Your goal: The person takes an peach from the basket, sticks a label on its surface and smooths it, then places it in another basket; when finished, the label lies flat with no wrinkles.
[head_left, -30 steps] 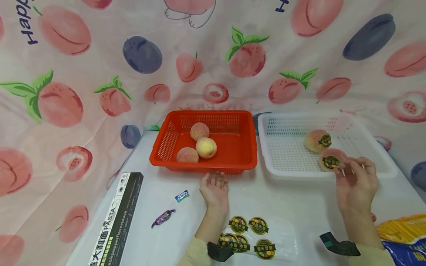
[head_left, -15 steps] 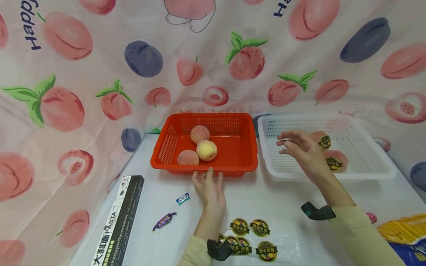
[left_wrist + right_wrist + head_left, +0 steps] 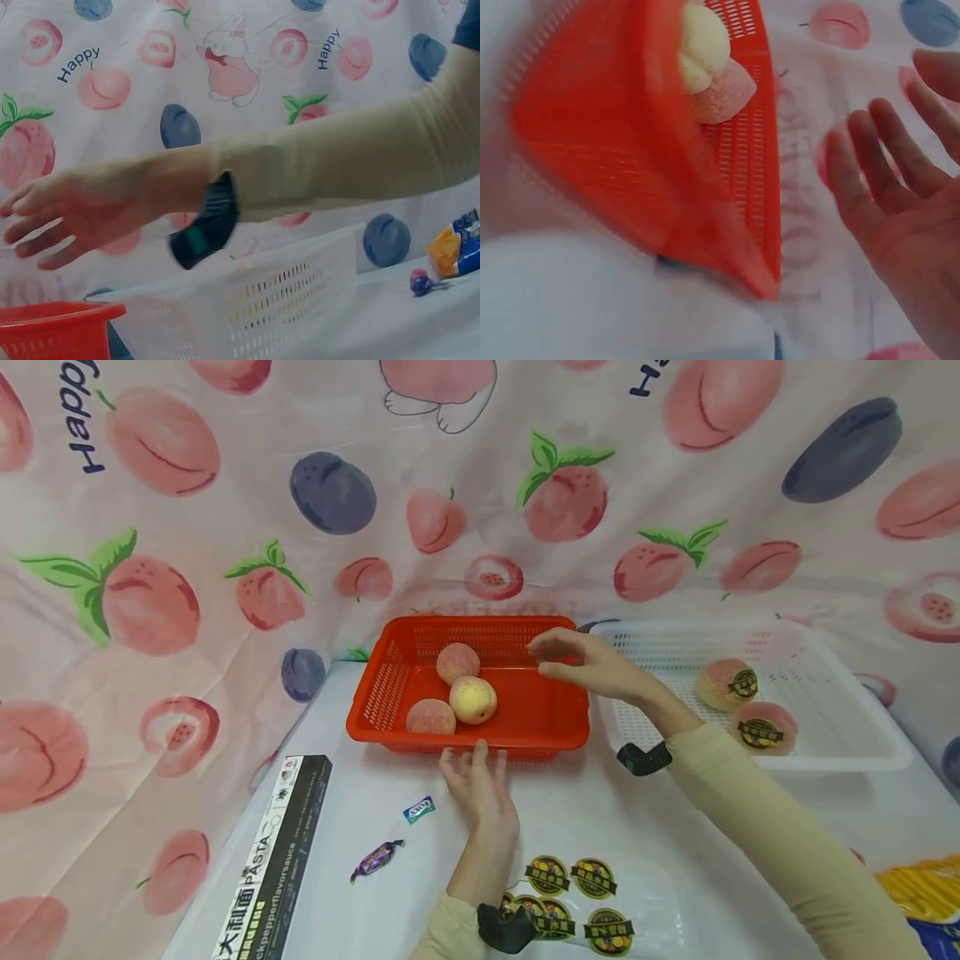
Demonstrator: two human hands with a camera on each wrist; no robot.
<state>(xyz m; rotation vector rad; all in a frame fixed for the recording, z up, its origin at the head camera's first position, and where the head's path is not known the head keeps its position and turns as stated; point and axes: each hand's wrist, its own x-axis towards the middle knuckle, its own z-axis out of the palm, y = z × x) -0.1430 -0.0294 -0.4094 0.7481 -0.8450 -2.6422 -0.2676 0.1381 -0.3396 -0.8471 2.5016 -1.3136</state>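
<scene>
Hovering over R edge of red bskt (image 3: 551,741): R hand (image 3: 600,668), fingers relaxed. L hand (image 3: 483,797) nr front edge, fingers loosely spread. 3 peaches (image 3: 473,700) inside, twd L edge.

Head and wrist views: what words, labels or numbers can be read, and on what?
"Happy": peach-print curtain.
"PASTA": long box.
"大利面": same box.
"ckpepperflavorsauce": same box, start out of frame.
Too small or blurred: peach stickers, sheet stickers, green wrapper, purple candy, yellow-blue bag, curtain's faint lettering.
</scene>
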